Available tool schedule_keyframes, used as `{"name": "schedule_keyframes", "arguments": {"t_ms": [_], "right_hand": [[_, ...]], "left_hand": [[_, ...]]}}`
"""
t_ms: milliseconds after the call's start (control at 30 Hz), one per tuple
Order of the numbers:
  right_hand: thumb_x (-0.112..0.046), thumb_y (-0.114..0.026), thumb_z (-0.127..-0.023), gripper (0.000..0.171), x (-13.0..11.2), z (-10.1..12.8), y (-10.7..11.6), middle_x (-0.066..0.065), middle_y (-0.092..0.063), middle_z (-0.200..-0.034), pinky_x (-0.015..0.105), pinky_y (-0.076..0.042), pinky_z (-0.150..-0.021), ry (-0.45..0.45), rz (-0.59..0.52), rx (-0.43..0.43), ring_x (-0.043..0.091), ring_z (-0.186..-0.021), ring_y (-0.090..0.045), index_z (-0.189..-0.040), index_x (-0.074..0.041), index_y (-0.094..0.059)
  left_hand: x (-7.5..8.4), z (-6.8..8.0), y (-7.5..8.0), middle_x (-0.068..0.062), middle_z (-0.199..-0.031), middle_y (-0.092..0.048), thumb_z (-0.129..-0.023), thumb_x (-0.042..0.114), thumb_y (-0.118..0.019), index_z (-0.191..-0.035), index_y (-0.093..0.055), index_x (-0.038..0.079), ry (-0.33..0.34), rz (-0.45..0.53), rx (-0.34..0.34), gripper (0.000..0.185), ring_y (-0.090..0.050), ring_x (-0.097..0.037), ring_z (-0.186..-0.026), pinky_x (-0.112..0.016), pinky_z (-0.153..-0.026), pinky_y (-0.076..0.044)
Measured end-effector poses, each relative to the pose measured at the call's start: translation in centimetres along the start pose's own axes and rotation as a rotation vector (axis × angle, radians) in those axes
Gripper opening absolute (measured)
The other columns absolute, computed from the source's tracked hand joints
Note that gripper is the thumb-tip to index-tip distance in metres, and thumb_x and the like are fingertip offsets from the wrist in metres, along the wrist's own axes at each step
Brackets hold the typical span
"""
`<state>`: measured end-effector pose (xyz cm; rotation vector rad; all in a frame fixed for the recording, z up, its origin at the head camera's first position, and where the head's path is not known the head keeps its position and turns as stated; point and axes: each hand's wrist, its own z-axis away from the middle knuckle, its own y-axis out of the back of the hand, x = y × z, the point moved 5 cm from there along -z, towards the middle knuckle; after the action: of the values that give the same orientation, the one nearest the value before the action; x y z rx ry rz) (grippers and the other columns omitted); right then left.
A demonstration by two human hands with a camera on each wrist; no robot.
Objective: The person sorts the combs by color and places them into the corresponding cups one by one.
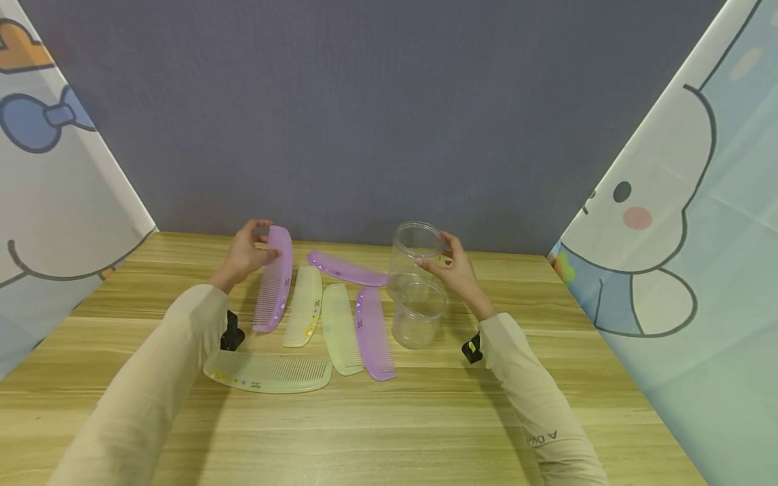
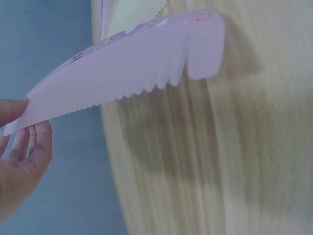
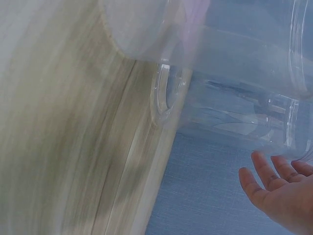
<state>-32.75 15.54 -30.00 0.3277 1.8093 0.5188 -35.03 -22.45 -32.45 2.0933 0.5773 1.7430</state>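
My left hand [image 1: 245, 255] pinches a purple comb [image 1: 273, 283] by its far end. In the left wrist view that comb [image 2: 137, 68] slants over the tabletop, teeth and shadow below it. My right hand [image 1: 456, 271] holds the rear clear plastic jar [image 1: 401, 251] near its rim, thumb on the near side and fingers on the far side. In the right wrist view the fingers [image 3: 276, 176] lie along the jar's far wall; the thumb is out of sight. A second clear jar [image 1: 419, 331] stands just in front of the first.
Between the hands lie two more purple combs [image 1: 346, 268] and two pale green combs [image 1: 302, 307]. Another pale green comb [image 1: 267, 372] lies crosswise nearer, by the left sleeve. A grey-blue panel [image 1: 389, 121] rises behind the wooden tabletop [image 1: 365, 432]; cartoon-printed sheets [image 1: 668, 223] flank it.
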Motion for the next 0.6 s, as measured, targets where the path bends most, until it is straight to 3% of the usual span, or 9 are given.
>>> {"name": "schedule_keyframes", "arguments": {"t_ms": [167,267,433,600], "right_hand": [[-0.018,-0.068,-0.082,0.078,-0.2,0.1,0.0,0.025,-0.026,-0.144,0.052,-0.031,-0.105,0.007,0.001,0.004,0.043,-0.127,-0.033,-0.141,0.002,-0.020],[-0.018,-0.068,-0.082,0.078,-0.2,0.1,0.0,0.025,-0.026,-0.144,0.053,-0.031,-0.104,0.006,0.002,0.005,0.043,-0.127,-0.033,-0.141,0.003,-0.020],[-0.018,-0.068,-0.083,0.078,-0.1,0.0,0.0,0.024,-0.026,-0.145,0.055,-0.031,-0.104,0.009,0.007,0.002,0.043,-0.127,-0.033,-0.141,0.002,-0.020],[-0.017,-0.066,-0.083,0.077,0.0,0.1,0.0,0.024,-0.025,-0.145,0.055,-0.033,-0.102,0.003,0.003,-0.003,0.043,-0.128,-0.032,-0.142,0.001,-0.019]], "left_hand": [[0.6,-0.2,0.3,-0.031,-0.115,-0.048,-0.082,-0.004,-0.060,-0.137,-0.031,0.000,-0.015,-0.004,0.014,0.062,-0.058,-0.009,-0.068,-0.022,-0.059,-0.053],[1.1,-0.3,0.6,-0.030,-0.113,-0.051,-0.081,-0.004,-0.061,-0.136,-0.033,0.001,-0.030,-0.011,0.039,0.061,-0.057,-0.006,-0.066,-0.025,-0.061,-0.055],[2.0,-0.5,1.0,-0.028,-0.113,-0.052,-0.081,-0.004,-0.062,-0.135,-0.035,0.004,-0.051,-0.021,0.073,0.061,-0.060,-0.012,-0.076,-0.030,-0.065,-0.057],[2.8,-0.7,1.3,-0.026,-0.114,-0.053,-0.081,-0.004,-0.062,-0.134,-0.036,0.006,-0.058,-0.020,0.096,0.059,-0.063,-0.027,-0.088,-0.026,-0.064,-0.056]]}}
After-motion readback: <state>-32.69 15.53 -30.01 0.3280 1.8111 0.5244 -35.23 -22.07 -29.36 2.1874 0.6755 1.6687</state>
